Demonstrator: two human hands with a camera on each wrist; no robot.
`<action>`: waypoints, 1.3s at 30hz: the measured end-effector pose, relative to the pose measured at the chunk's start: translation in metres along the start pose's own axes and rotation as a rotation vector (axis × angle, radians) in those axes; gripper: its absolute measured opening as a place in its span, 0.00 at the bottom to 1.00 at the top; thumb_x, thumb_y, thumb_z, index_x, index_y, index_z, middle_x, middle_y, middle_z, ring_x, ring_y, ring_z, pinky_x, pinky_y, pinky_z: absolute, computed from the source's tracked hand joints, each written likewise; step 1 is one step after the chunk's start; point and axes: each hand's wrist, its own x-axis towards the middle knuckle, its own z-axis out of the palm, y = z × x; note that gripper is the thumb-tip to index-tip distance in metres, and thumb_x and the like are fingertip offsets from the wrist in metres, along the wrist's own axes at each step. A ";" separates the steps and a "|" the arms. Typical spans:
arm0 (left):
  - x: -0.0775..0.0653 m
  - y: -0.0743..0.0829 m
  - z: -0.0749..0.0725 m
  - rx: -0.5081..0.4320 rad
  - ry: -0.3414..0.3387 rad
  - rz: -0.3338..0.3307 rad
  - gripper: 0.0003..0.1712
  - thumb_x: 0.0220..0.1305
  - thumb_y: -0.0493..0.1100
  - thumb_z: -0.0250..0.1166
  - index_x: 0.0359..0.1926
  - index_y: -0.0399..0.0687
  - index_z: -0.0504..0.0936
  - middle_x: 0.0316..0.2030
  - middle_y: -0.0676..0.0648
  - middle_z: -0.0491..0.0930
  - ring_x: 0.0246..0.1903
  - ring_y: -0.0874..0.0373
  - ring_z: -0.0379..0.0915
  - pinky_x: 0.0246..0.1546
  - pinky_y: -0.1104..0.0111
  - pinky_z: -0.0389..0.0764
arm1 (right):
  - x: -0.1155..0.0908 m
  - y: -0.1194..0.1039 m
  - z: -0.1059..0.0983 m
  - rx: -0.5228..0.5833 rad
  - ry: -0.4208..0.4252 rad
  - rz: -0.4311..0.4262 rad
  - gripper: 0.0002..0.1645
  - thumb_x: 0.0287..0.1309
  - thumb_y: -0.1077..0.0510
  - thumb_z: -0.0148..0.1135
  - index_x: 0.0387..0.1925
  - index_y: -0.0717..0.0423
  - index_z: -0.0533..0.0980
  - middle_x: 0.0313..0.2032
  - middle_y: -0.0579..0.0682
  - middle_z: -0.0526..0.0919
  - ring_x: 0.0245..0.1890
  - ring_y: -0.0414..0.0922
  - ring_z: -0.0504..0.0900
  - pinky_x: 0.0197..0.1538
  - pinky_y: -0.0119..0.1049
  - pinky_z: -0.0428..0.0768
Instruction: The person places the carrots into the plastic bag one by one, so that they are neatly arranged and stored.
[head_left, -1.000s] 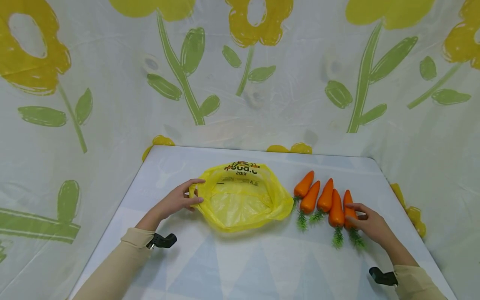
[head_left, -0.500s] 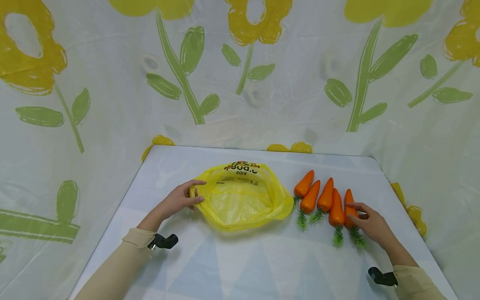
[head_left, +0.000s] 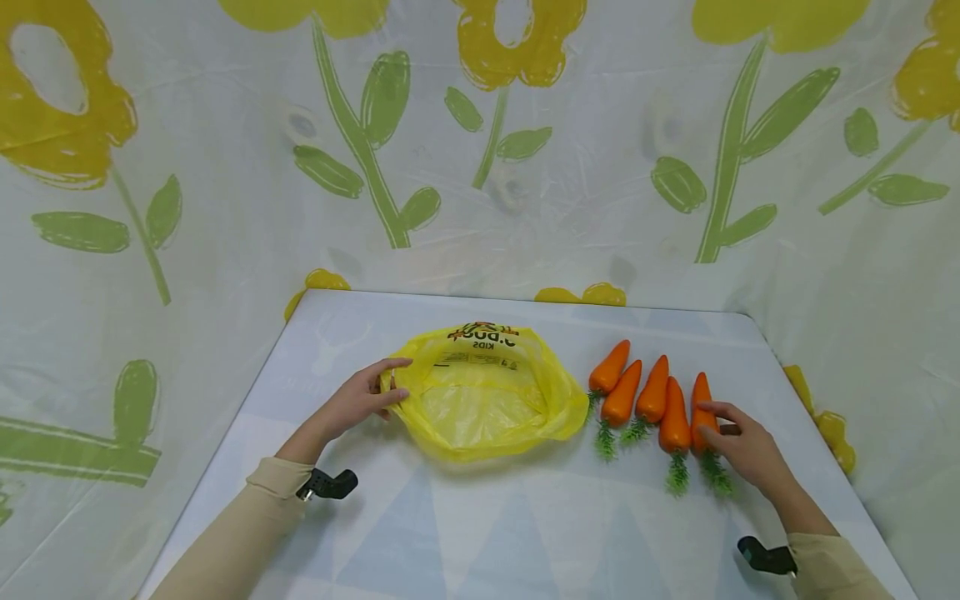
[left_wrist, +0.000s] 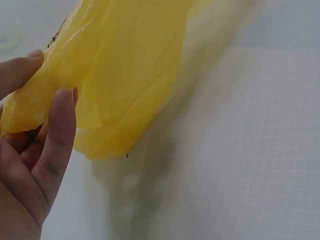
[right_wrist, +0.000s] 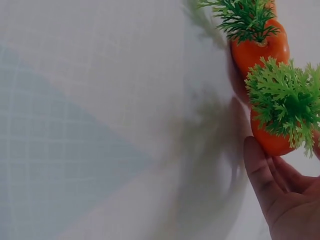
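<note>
A yellow plastic bag (head_left: pixel 480 408) lies with its mouth spread on the table, its dark print at the far edge. My left hand (head_left: pixel 367 396) grips its left side near the handle, and in the left wrist view the film (left_wrist: pixel 125 75) runs between thumb and fingers. Right of the bag, several orange toy carrots (head_left: pixel 652 396) with green tops lie in a row, tips pointing away. My right hand (head_left: pixel 746 442) holds the rightmost carrot (head_left: pixel 702 417) between thumb and fingers. In the right wrist view its leafy top (right_wrist: pixel 287 100) hides part of it.
The white table (head_left: pixel 465 533) has pale blue triangles, and its far edge meets a flower-printed curtain (head_left: pixel 570 183). The neighbouring carrot (head_left: pixel 674 421) lies close beside the held one. A black camera mount sits on each wrist.
The rightmost carrot has shifted slightly away and to the right at its tip, in my right hand. My left hand and the bag have barely moved.
</note>
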 end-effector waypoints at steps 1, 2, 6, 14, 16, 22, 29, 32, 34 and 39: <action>0.000 0.000 0.000 0.001 0.001 0.000 0.36 0.69 0.48 0.68 0.74 0.50 0.67 0.37 0.41 0.73 0.31 0.49 0.77 0.35 0.54 0.87 | 0.000 -0.001 0.000 0.004 0.003 0.000 0.41 0.72 0.36 0.54 0.72 0.60 0.63 0.69 0.71 0.63 0.59 0.68 0.69 0.54 0.61 0.79; 0.000 0.000 0.000 -0.001 0.003 0.002 0.36 0.69 0.48 0.68 0.75 0.50 0.67 0.37 0.41 0.72 0.31 0.49 0.77 0.35 0.55 0.87 | -0.001 -0.002 -0.001 0.010 0.005 -0.001 0.41 0.73 0.36 0.54 0.73 0.60 0.63 0.69 0.71 0.62 0.59 0.68 0.69 0.54 0.61 0.79; 0.001 0.001 0.000 0.000 0.008 0.002 0.38 0.69 0.49 0.68 0.75 0.51 0.65 0.38 0.41 0.72 0.31 0.49 0.77 0.35 0.55 0.87 | -0.002 -0.007 -0.002 0.026 0.015 -0.007 0.41 0.73 0.37 0.54 0.73 0.59 0.63 0.69 0.71 0.62 0.59 0.67 0.69 0.55 0.61 0.79; 0.001 0.004 0.001 -0.003 0.009 0.007 0.37 0.70 0.47 0.68 0.75 0.52 0.65 0.39 0.41 0.73 0.32 0.49 0.78 0.36 0.55 0.87 | -0.001 -0.013 -0.003 0.041 0.030 -0.030 0.41 0.73 0.37 0.55 0.73 0.59 0.63 0.70 0.70 0.62 0.60 0.67 0.68 0.54 0.59 0.81; 0.001 0.004 0.001 -0.003 0.008 0.006 0.37 0.69 0.47 0.68 0.75 0.52 0.65 0.39 0.40 0.73 0.32 0.49 0.78 0.36 0.55 0.87 | -0.001 -0.015 -0.003 0.042 0.033 -0.043 0.40 0.73 0.38 0.55 0.73 0.60 0.63 0.70 0.70 0.62 0.60 0.67 0.68 0.54 0.59 0.81; 0.001 0.004 0.002 -0.004 0.004 0.003 0.38 0.69 0.47 0.69 0.75 0.52 0.65 0.45 0.38 0.74 0.34 0.49 0.79 0.36 0.55 0.87 | -0.001 -0.018 -0.002 0.044 0.043 -0.077 0.39 0.73 0.39 0.56 0.73 0.60 0.64 0.70 0.69 0.63 0.60 0.66 0.70 0.52 0.53 0.82; 0.000 0.006 0.001 -0.025 -0.020 0.021 0.39 0.71 0.45 0.67 0.77 0.51 0.62 0.50 0.37 0.75 0.37 0.50 0.80 0.37 0.53 0.87 | -0.003 -0.026 -0.002 0.054 0.056 -0.117 0.37 0.74 0.41 0.56 0.72 0.60 0.66 0.69 0.68 0.66 0.60 0.65 0.72 0.44 0.25 0.77; 0.000 0.007 0.001 -0.031 -0.028 0.027 0.39 0.71 0.45 0.66 0.77 0.51 0.61 0.51 0.36 0.75 0.38 0.50 0.81 0.38 0.53 0.87 | -0.004 -0.029 -0.002 0.057 0.062 -0.130 0.36 0.74 0.42 0.56 0.71 0.61 0.66 0.69 0.68 0.66 0.60 0.65 0.72 0.42 0.20 0.75; 0.000 0.007 0.001 -0.030 -0.029 0.030 0.38 0.71 0.45 0.66 0.77 0.51 0.61 0.53 0.36 0.75 0.38 0.50 0.81 0.38 0.54 0.87 | -0.004 -0.030 -0.001 0.057 0.066 -0.137 0.36 0.74 0.42 0.56 0.71 0.61 0.67 0.69 0.68 0.66 0.59 0.65 0.72 0.42 0.19 0.74; -0.001 0.006 0.002 -0.030 -0.028 0.026 0.38 0.71 0.45 0.67 0.77 0.52 0.62 0.55 0.34 0.74 0.38 0.50 0.81 0.38 0.54 0.87 | -0.003 -0.033 0.000 0.063 0.066 -0.155 0.36 0.74 0.42 0.56 0.71 0.61 0.67 0.69 0.68 0.67 0.60 0.65 0.72 0.43 0.18 0.73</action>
